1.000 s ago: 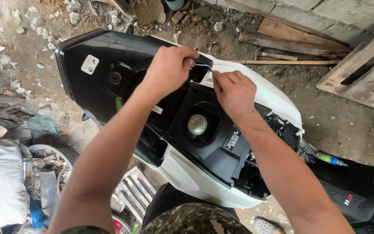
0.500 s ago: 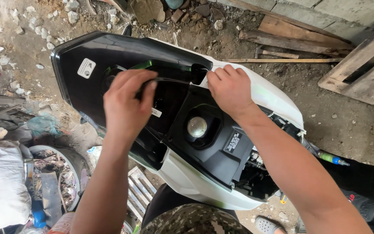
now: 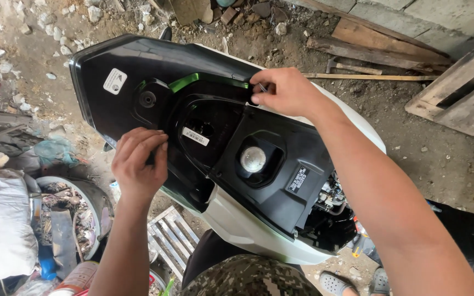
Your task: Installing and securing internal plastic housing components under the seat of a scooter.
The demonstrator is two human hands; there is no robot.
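A: Looking down from the head view: left hand (image 3: 138,164) now rests on the near edge of the black scooter panel (image 3: 220,131), fingers curled over it; half a second back it sat higher, mid-panel.

B: Right hand (image 3: 286,90)?

A: Unmoved, pinching the far edge by the green trim (image 3: 185,82). Panel sits on the white body (image 3: 248,230); both edges gripped.

White square sticker (image 3: 115,81) on rear panel; white strip label (image 3: 195,136) (mid-well); black label (image 3: 298,180) beside cap.
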